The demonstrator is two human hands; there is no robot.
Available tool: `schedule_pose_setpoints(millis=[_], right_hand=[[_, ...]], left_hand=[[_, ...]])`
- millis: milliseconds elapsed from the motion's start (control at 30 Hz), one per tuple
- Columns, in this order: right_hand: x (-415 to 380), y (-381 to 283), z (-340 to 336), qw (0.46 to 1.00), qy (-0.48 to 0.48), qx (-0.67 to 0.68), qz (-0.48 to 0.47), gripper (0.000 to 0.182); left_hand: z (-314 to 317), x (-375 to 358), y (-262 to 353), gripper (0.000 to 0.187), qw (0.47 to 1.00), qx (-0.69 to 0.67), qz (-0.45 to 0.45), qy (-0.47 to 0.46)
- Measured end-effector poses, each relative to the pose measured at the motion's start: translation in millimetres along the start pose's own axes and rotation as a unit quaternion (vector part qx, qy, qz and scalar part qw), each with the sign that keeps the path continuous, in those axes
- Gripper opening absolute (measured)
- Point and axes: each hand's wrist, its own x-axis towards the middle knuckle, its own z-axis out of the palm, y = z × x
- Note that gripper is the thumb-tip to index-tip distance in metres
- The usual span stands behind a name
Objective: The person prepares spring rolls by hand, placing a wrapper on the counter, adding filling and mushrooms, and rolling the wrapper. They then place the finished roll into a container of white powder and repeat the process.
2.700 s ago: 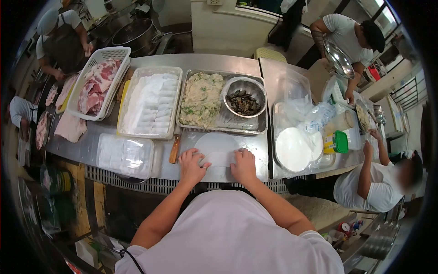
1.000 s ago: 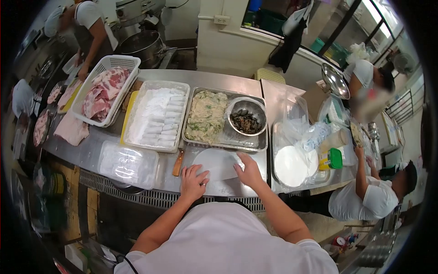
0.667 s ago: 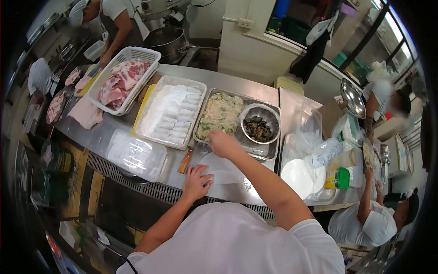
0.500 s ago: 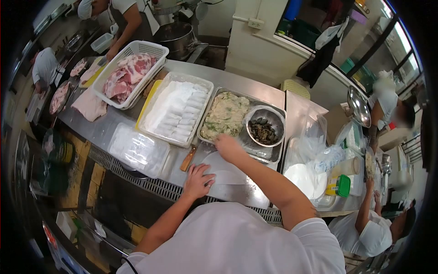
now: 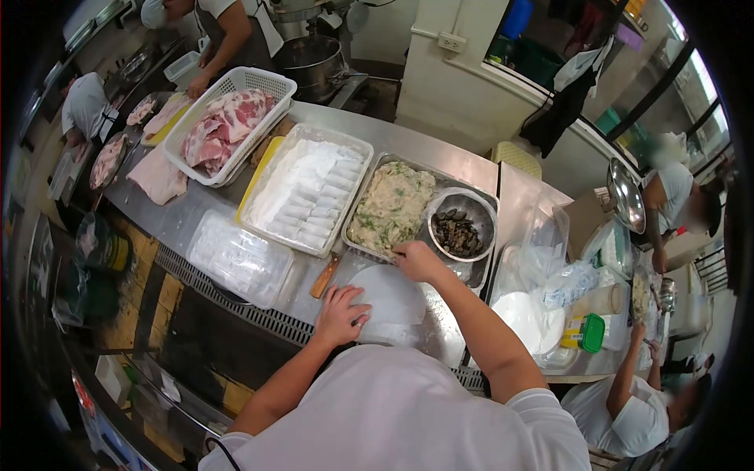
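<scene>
My right hand point(image 5: 418, 261) is closed at the near edge of the filling mixture point(image 5: 393, 202) in a metal tray; what its fingers hold is too small to make out. Spread on the counter, my left hand point(image 5: 340, 315) touches the left side of a thin round white wrapper point(image 5: 387, 293). A wooden-handled tool point(image 5: 325, 275) lies just above that hand. In the same tray as the mixture, a metal bowl point(image 5: 462, 225) holds dark pieces. White rolls point(image 5: 318, 210) lie in rows beside white powder in a tray to the left.
Raw meat point(image 5: 225, 129) fills a white basket at the upper left. A clear plastic container point(image 5: 239, 257) is near the counter's front edge. White wrappers point(image 5: 525, 320), plastic bags and a green-lidded tub point(image 5: 591, 333) stand at the right. Co-workers are at both sides.
The camera view has shifted slightly. My right hand has moved a little right and down, staying by the mixture's near edge. My left hand remains on the wrapper.
</scene>
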Motion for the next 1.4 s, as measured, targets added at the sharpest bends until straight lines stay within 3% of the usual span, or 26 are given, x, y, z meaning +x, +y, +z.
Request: schedule_pose_setpoints(millis=[67, 267, 367, 467, 567, 667, 800, 933, 1067, 1100, 1200, 1300, 1400], right_hand=[[1, -5, -11, 0.998, -0.007, 0.044, 0.036, 0.029], [23, 2, 29, 0.998, 0.037, -0.042, -0.042, 0.026], [25, 2, 5, 0.998, -0.041, -0.032, -0.036, 0.028], [20, 4, -15, 0.997, -0.045, 0.064, -0.003, 0.03], [10, -1, -24, 0.98, -0.017, 0.175, 0.099, 0.03], [-4, 11, -3, 0.851, -0.041, 0.495, 0.17, 0.031], [-50, -5, 11, 0.903, -0.092, 0.398, 0.129, 0.031], [-81, -25, 48, 0.946, -0.085, 0.298, 0.096, 0.022], [-93, -29, 91, 0.989, -0.01, 0.136, -0.062, 0.014], [-91, -27, 96, 0.988, -0.003, 0.053, -0.146, 0.015], [-105, -32, 100, 0.986, 0.062, 0.013, -0.155, 0.016], [-116, -48, 86, 0.988, 0.117, -0.026, -0.095, 0.017], [-118, -34, 85, 0.998, 0.038, -0.034, -0.036, 0.016]], left_hand=[[0, 2, -1, 0.025, 1.0, -0.001, -0.002, -0.003], [1, 3, 0, 0.026, 1.0, -0.004, -0.008, -0.005], [2, 0, 0, 0.026, 1.0, 0.001, -0.007, -0.002], [3, 1, -1, 0.026, 1.0, -0.001, -0.006, 0.008], [4, 1, -2, 0.024, 0.999, -0.011, -0.006, 0.032], [3, -1, -3, 0.022, 0.998, -0.027, -0.003, 0.054], [3, -1, -7, 0.02, 0.998, -0.037, -0.006, 0.04], [1, -1, -12, 0.025, 0.998, -0.062, -0.02, 0.017], [1, -4, -16, 0.033, 0.998, -0.066, -0.018, 0.013], [1, -3, -17, 0.035, 0.998, -0.064, -0.014, 0.014], [0, -3, -15, 0.033, 0.998, -0.058, -0.006, 0.023], [-2, -3, -14, 0.032, 0.998, -0.062, -0.006, 0.027], [-3, -3, -14, 0.031, 0.998, -0.061, -0.006, 0.029]])
